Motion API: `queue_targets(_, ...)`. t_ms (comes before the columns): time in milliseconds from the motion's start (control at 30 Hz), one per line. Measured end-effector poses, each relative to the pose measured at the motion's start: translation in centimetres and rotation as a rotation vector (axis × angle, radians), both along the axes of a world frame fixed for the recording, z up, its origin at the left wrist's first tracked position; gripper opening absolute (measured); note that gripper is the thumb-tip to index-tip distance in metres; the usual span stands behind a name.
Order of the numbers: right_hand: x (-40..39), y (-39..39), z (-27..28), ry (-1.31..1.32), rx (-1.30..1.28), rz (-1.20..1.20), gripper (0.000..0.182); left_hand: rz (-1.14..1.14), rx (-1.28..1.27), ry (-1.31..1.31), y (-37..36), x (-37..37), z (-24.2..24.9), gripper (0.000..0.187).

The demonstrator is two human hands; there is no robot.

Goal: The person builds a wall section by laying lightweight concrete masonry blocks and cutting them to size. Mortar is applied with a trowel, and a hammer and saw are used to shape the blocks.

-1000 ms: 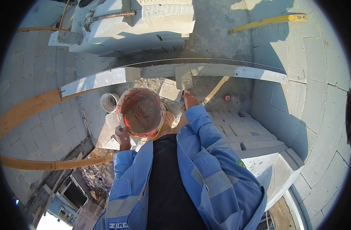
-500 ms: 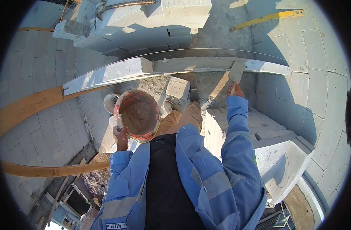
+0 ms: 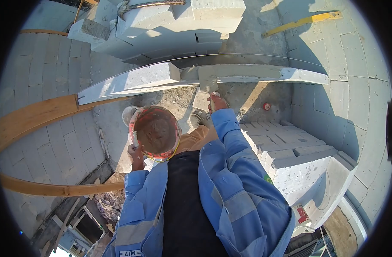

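Note:
My left hand (image 3: 137, 155) is closed on the rim of a red bucket (image 3: 149, 112), which it holds tilted against my front. Grey-brown mortar (image 3: 158, 133) lies inside the bucket. My right hand (image 3: 217, 103) grips a trowel (image 3: 208, 80), its flat blade against the top of a low block wall (image 3: 304, 76). Wet mortar (image 3: 251, 71) coats the wall top to the right of the blade. Left of the trowel, a white block (image 3: 151, 78) sits on the same wall. The trowel's handle is mostly hidden in my fingers.
A thin string line (image 3: 264, 54) runs just above the wall. Stacked white blocks (image 3: 294, 143) stand at my right. A small red object (image 3: 266, 106) lies on the floor. A yellow level (image 3: 303, 23) is at the far right, and wooden boards (image 3: 37, 118) are at the left.
My right hand has swept the trowel left along the wall top, leaving mortar spread over more of it. The view has shifted slightly. My left hand keeps its hold on the bucket.

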State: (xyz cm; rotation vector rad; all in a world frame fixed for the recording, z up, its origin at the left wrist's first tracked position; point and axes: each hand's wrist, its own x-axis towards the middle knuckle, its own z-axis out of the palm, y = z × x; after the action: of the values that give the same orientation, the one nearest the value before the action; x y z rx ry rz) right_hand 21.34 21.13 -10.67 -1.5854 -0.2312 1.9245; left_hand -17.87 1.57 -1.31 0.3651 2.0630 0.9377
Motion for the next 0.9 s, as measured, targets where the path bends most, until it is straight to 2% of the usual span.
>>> queue_targets(33,-0.3,0.1,0.4,-0.111,0.018,0.111,0.042,0.013,-0.008,0.012,0.0,0.0,-0.2,0.029)
queue_targets(67,-0.1,0.0,-0.3,-0.113,0.017,0.113,0.042,0.015,-0.009,0.011,0.0,0.2,0.1,0.029)
queue_targets(133,1.9,-0.8,-3.3,-0.450,0.200,0.232,0.041,0.004,0.018,-0.013,0.3,1.1,1.0,0.029)
queue_targets(200,5.6,-0.3,-0.4,-0.518,0.145,0.189,0.043,-0.031,-0.011,-0.019,0.0,0.6,0.6,0.028)
queue_targets(267,9.7,0.1,0.9,-0.574,0.104,0.029,0.045,-0.065,-0.041,-0.023,-0.3,0.5,0.4,0.027)
queue_targets(333,14.4,0.8,-1.0,-0.545,0.024,-0.156,0.042,-0.065,-0.033,-0.037,0.0,1.1,0.6,0.026)
queue_targets(367,15.9,1.4,-0.9,-0.548,0.023,-0.159,0.042,-0.068,-0.033,-0.041,0.3,1.4,0.6,0.026)
queue_targets(433,17.8,1.8,-0.5,-0.388,0.039,-0.403,0.047,-0.077,-0.059,-0.042,0.8,1.9,0.9,0.026)
queue_targets(467,17.9,1.7,-0.4,-0.392,0.037,-0.410,0.047,-0.085,-0.061,-0.046,0.7,1.9,0.4,0.026)
queue_targets(533,16.8,1.6,-0.4,-0.197,0.008,-0.332,0.047,-0.095,-0.007,-0.025,0.6,1.7,-0.8,0.027)
queue_targets(600,14.2,1.0,0.7,-0.264,0.025,-0.041,0.045,-0.094,-0.012,-0.038,1.0,2.3,-0.7,0.027)
queue_targets(667,11.2,0.6,2.6,-0.368,0.079,0.140,0.042,-0.078,-0.021,-0.047,0.9,2.7,-0.7,0.026)
queue_targets(767,9.8,1.5,3.2,-0.304,0.076,0.187,0.044,-0.042,-0.067,0.014,0.7,3.6,-0.2,0.025)
queue_targets(900,12.0,5.0,3.4,-0.245,0.074,0.191,0.044,-0.014,-0.042,0.009,1.0,6.0,0.3,0.026)
